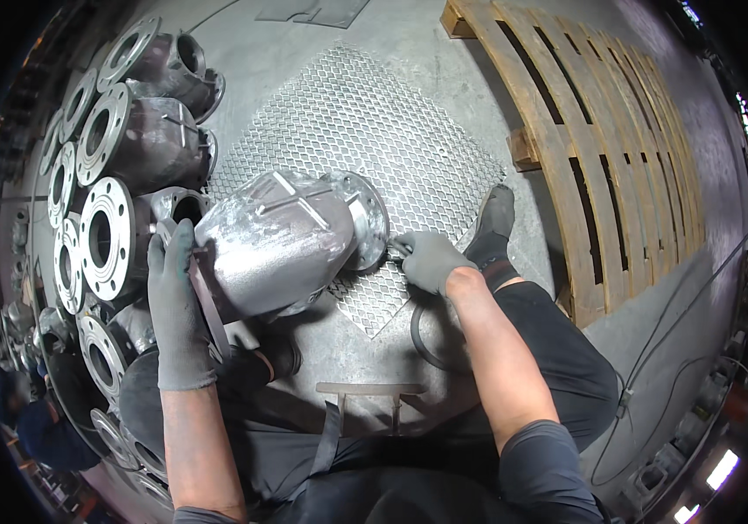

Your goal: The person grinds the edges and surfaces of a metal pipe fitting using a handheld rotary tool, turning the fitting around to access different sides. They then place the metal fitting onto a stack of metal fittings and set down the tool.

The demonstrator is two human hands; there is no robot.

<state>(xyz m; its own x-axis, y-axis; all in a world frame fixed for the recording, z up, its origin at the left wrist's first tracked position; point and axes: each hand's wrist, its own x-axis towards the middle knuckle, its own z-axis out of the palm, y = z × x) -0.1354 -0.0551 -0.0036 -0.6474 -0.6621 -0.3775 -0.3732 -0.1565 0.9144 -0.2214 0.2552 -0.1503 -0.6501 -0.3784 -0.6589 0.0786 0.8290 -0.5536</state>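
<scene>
Silvery, rough, ribbed casting (282,240) lies between left hand (175,306) and right hand (432,262).

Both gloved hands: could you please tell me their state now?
Left hand: open, fingers extended, against the casting's left flange.
Right hand: closed by the right flange; contents unclear.
</scene>
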